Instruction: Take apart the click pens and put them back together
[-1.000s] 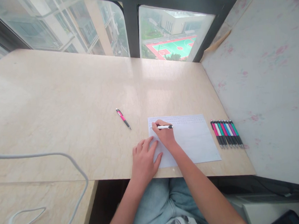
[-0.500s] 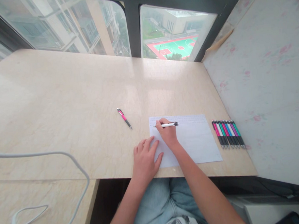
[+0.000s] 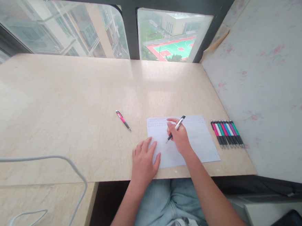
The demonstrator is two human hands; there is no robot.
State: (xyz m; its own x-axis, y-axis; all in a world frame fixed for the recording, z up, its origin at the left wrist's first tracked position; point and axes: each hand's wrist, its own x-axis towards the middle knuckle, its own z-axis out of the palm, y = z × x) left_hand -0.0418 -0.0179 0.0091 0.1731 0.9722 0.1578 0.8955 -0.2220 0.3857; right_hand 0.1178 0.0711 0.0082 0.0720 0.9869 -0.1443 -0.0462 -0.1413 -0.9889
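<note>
A white sheet of paper (image 3: 198,144) lies near the front edge of the table, with lines of small handwriting along its top. My right hand (image 3: 180,136) is over the sheet, its fingers closed on a white and black pen (image 3: 179,123). The pen slants, its tip pointing down and left at the paper; whether it touches cannot be told. My left hand (image 3: 145,158) rests flat with fingers spread, across the sheet's left edge and the table. Left of the paper lies a pink and black pen (image 3: 123,121).
A row of several coloured pens (image 3: 227,134) lies right of the paper, near the flowered wall (image 3: 274,101). A white cable (image 3: 74,166) loops over the table's left side (image 3: 50,116). Windows (image 3: 171,35) stand behind the table.
My right hand has moved right and slightly down from the written lines. The pen has turned from nearly level to a steep slant. My left hand stays on the paper's left edge.
</note>
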